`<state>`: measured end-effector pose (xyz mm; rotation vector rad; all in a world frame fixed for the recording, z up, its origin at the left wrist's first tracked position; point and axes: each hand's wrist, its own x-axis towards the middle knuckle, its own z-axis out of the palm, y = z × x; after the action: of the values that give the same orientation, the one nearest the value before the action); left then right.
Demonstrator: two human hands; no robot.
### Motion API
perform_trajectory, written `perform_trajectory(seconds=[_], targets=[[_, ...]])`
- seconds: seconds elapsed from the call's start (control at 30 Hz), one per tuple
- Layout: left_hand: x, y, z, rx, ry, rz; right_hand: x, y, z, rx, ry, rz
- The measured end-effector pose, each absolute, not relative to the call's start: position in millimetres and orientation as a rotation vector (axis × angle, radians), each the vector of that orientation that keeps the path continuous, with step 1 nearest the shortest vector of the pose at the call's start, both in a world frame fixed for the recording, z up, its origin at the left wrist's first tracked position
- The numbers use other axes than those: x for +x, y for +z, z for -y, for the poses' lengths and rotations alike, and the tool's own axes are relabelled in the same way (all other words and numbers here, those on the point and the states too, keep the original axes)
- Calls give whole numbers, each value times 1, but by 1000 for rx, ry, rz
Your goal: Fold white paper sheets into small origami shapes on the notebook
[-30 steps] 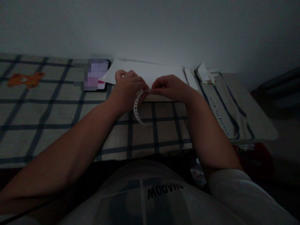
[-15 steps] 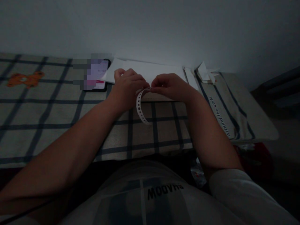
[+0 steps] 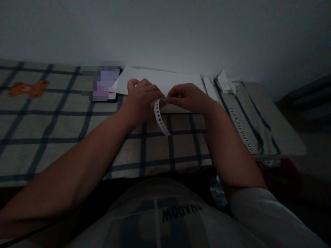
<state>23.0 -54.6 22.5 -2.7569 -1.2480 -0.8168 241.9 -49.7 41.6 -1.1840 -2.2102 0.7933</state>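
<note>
Head cam: white punched strip point(image 3: 160, 119) w/ a row of holes hangs down from where both hands meet; left hand point(image 3: 141, 98) and right hand point(image 3: 186, 97) each pinch its top end btwn thumb & fingers, knuckles nearly touching; all just above a plaid-covered counter point(image 3: 64, 131); white paper sheets point(image 3: 160, 77) lie right behind the hands; blurred phone point(image 3: 103, 84) to the left; orange bear patch point(image 3: 27, 88) far left; striped cloth bag point(image 3: 248, 117) on the right.
</note>
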Motion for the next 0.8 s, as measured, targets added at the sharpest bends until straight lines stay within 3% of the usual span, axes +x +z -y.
perform_trajectory(seconds=[0.8], targets=[[21,15,50,-2776,-827,1228,241,40,48,-1195,824,2199]])
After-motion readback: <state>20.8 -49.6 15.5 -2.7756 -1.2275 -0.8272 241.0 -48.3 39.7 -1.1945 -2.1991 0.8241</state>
